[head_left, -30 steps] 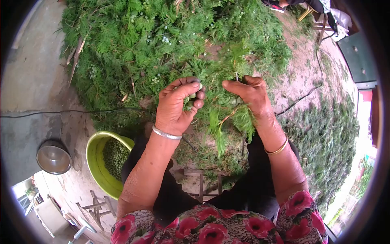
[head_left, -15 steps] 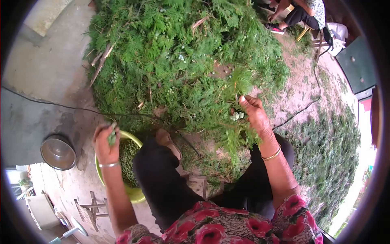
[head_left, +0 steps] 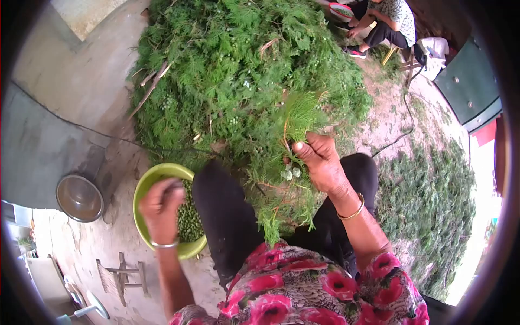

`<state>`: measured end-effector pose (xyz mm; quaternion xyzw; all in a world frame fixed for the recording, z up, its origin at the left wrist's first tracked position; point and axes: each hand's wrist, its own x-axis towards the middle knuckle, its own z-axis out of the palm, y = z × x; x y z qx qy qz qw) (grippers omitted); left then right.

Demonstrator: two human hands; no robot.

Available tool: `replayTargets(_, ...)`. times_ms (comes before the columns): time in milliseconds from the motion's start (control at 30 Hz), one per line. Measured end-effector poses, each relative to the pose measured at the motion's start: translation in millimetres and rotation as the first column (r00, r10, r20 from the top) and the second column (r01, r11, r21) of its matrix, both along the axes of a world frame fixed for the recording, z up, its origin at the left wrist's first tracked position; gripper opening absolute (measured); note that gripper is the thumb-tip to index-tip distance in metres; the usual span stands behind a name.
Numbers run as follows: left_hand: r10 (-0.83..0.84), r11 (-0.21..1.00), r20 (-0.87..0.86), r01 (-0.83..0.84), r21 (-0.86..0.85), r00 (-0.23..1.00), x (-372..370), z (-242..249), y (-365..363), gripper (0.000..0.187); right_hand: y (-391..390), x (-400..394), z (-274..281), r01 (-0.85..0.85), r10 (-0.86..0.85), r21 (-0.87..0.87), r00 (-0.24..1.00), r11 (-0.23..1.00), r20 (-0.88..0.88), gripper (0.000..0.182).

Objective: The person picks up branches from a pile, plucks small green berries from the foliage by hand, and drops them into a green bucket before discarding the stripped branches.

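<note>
L hand [head_left: 160, 208]: blurred, grip unclear. Bucket [head_left: 156, 172]: part. hidden behind L hand. Branch pile [head_left: 216, 70]: cut off, top edge. 2nd person [head_left: 398, 21]: ditto.

And there it was on my feed: a yard-like work area, rough and homely, no kitchen or office. At twelve o'clock I had a great heap of cut branches [head_left: 233, 70] on bare, dusty ground, and between three and four, more greenery [head_left: 428, 211] spread flat. A basin [head_left: 79, 199] sat at nine, a low wooden stool [head_left: 123, 277] at eight, a dark cable [head_left: 59, 117] trailing past ten. Between one and two, another person [head_left: 398, 21] sat low beside the heap. Bright daylight poured in around four; whether a roof hung overhead, I couldn't tell.
</note>
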<state>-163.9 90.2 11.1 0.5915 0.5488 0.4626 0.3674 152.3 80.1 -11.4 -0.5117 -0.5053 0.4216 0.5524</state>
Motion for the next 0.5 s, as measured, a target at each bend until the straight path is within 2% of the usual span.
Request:
replayTargets(33,-0.136,0.991,0.034,0.135,0.006,0.990,25,16,-10,0.022,-8,-7,4,0.001,-0.007,0.043,0.989,0.999,0.146,0.028)
replayTargets(67,-0.278,0.952,-0.070,0.284,0.114,0.958,47,26,-18,0.023,-19,-16,24,0.034,-0.038,0.021,0.961,0.999,0.274,0.030)
replayTargets(100,-0.400,0.878,-0.187,0.434,0.204,0.897,66,33,-25,0.025,-24,-21,23,0.028,-0.032,0.019,0.961,0.999,0.274,0.030)
replayTargets(167,-0.493,0.821,-0.294,0.550,0.156,0.819,95,38,-38,0.030,-31,-27,18,-0.006,-0.033,0.120,0.947,0.993,0.320,0.030)
replayTargets(200,-0.492,0.821,-0.293,0.549,0.156,0.820,105,37,-42,0.030,-36,-32,22,-0.006,-0.022,0.104,0.964,0.995,0.265,0.030)
replayTargets(267,-0.294,0.806,-0.534,0.506,0.306,0.793,118,25,-46,0.035,-44,-37,16,-0.004,-0.023,0.108,0.970,0.994,0.241,0.030)
replayTargets(300,-0.299,0.803,-0.533,0.510,0.307,0.791,122,20,-50,0.035,-47,-37,11,-0.001,-0.022,0.108,0.976,0.994,0.215,0.030)
replayTargets(367,-0.384,0.840,-0.313,0.469,0.271,0.869,125,12,-57,0.034,-53,-34,3,-0.015,-0.004,0.088,0.978,0.996,0.210,0.030)
replayTargets(400,-0.404,0.846,-0.246,0.463,0.266,0.881,125,7,-60,0.027,-57,-30,2,-0.035,0.032,0.014,0.980,0.999,0.197,0.028)
replayTargets(433,-0.404,0.843,-0.255,0.466,0.268,0.878,125,3,-64,0.027,-61,-29,4,-0.058,0.068,-0.058,0.982,0.997,0.179,0.026)
replayTargets(500,-0.401,0.906,-0.071,0.407,0.114,0.913,126,-1,-73,0.021,-72,-26,8,-0.060,0.069,-0.099,0.993,0.993,0.096,0.029)
